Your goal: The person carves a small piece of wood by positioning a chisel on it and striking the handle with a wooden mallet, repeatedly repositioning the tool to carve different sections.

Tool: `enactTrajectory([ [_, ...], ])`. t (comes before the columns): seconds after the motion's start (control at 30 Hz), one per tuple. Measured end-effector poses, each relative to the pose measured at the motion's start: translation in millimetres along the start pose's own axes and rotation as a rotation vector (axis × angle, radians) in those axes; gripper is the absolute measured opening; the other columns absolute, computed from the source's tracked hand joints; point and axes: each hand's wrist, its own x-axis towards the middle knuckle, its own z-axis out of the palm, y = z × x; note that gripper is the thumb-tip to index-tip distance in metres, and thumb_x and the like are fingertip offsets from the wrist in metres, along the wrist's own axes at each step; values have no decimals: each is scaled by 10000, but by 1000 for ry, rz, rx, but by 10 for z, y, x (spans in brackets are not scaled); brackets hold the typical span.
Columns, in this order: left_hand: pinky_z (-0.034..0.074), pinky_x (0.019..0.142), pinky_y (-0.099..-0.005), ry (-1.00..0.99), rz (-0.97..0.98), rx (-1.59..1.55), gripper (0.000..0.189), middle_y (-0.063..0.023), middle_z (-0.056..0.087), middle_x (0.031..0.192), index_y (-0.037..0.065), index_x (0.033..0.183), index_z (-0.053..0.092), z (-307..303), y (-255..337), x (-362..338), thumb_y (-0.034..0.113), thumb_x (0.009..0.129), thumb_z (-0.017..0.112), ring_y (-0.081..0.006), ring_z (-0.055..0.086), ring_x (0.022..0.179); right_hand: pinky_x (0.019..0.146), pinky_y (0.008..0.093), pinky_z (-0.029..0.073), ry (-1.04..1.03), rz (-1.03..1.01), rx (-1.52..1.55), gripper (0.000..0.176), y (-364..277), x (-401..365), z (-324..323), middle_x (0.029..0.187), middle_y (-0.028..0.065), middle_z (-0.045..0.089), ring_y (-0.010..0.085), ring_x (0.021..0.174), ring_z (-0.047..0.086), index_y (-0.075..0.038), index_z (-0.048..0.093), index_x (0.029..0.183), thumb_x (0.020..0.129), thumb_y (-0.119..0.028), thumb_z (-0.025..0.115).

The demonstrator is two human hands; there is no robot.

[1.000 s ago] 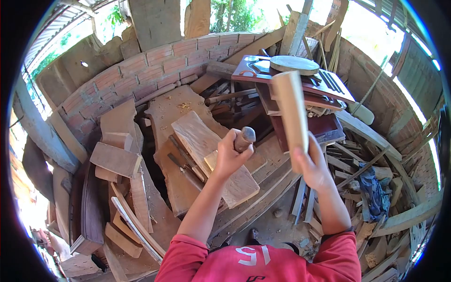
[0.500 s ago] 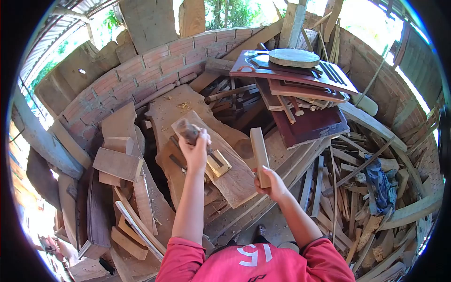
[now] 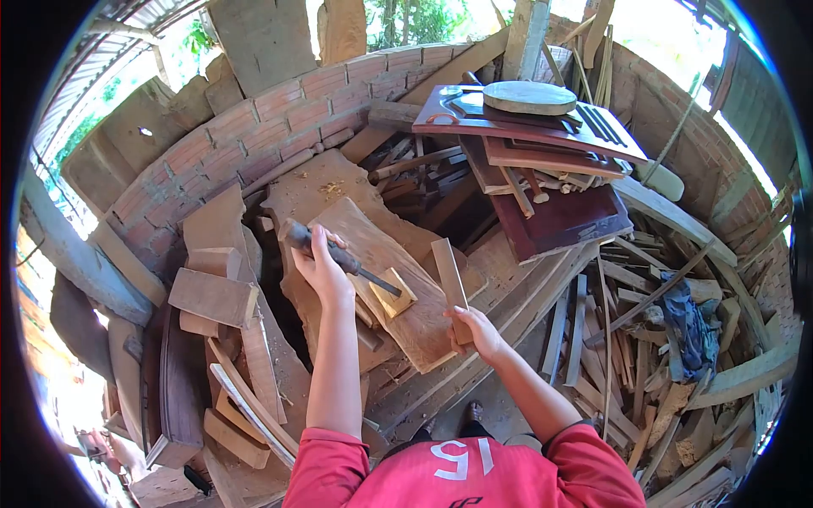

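Observation:
My left hand (image 3: 327,273) is closed around a chisel (image 3: 298,235) with a dark, thick handle. Its metal blade slants down to the right, and the tip is over or against a small pale wood block (image 3: 391,303); contact is hard to tell. That block lies on a long brown board (image 3: 428,326). Right of the board, my right hand (image 3: 479,334) grips the lower end of a squared wooden bar (image 3: 450,273), held nearly upright and leaning left.
Under the board lies a wide rough slab (image 3: 296,190) with wood shavings. Cut wood blocks (image 3: 213,292) are stacked at left. Dark red panels (image 3: 559,224) are piled at back right, a round wood disc (image 3: 530,98) on top. Scrap wood and a blue cloth (image 3: 688,326) fill the right side.
The chisel has swung so its blade points down right at the pale block; my left hand has moved slightly left. The wooden bar in my right hand has shifted a little left and tilted.

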Motion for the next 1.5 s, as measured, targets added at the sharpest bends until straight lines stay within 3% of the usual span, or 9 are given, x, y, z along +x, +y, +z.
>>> enactTrajectory([
  [0.07,413,620,-293,-2,0,33,158,-30,490,754,73,951,457,-28,-38,2,191,847,473,-135,480,681,388,281,336,1,-29,-12,353,19,-10,-4,624,76,499,171,409,466,-19,448,1033,901,-338,375],
  [0.13,404,773,-282,-32,-18,-8,271,-63,494,941,24,1090,446,-81,-82,25,151,851,448,-154,489,841,379,280,338,10,-83,25,359,35,-28,-8,622,78,504,166,403,462,-13,442,1029,898,-343,385],
  [0.17,344,868,-277,-10,-9,86,336,-76,471,1059,11,1169,409,-80,-110,3,154,867,444,-145,456,940,379,280,338,8,-81,29,359,44,-30,-15,622,78,504,166,403,462,-13,442,1029,898,-343,385],
  [0.27,344,869,-271,-4,84,189,341,-84,467,1093,-4,1179,394,53,-83,-47,167,888,442,-136,456,945,377,277,343,-4,-102,61,360,50,-28,-20,623,81,507,166,406,468,-19,436,1033,898,-349,385],
  [0.5,373,748,-234,-157,238,399,212,-37,496,919,9,999,433,240,8,-165,149,872,528,-99,453,799,386,276,362,-17,-93,26,355,16,-35,-23,628,82,510,163,412,479,-33,429,1047,903,-352,368],
  [0.8,374,790,-231,-205,203,357,327,-45,499,997,4,1138,409,256,-78,-219,142,868,533,-97,473,877,399,280,375,-15,-62,32,354,13,-30,-45,628,76,509,160,421,484,-32,432,1057,910,-344,352],
  [1.03,374,796,-238,-201,207,354,322,-47,498,1012,2,1135,409,257,-62,-251,128,865,530,-101,473,888,407,277,387,-55,-48,32,342,12,-16,-64,630,83,507,170,445,502,-31,430,1053,909,-334,361],
  [1.33,370,674,-184,-373,151,341,289,12,489,878,27,1098,445,244,28,-353,111,844,555,-42,439,741,407,277,385,-71,-54,12,334,-11,-32,-61,638,84,505,170,459,509,-26,424,1053,907,-321,368],
  [1.5,387,651,-185,-478,236,377,326,9,488,873,33,1106,447,169,-9,-402,54,809,579,-47,451,721,389,273,367,-66,-61,28,375,-2,-30,-53,641,73,491,162,441,499,-29,417,1054,892,-367,406],
])
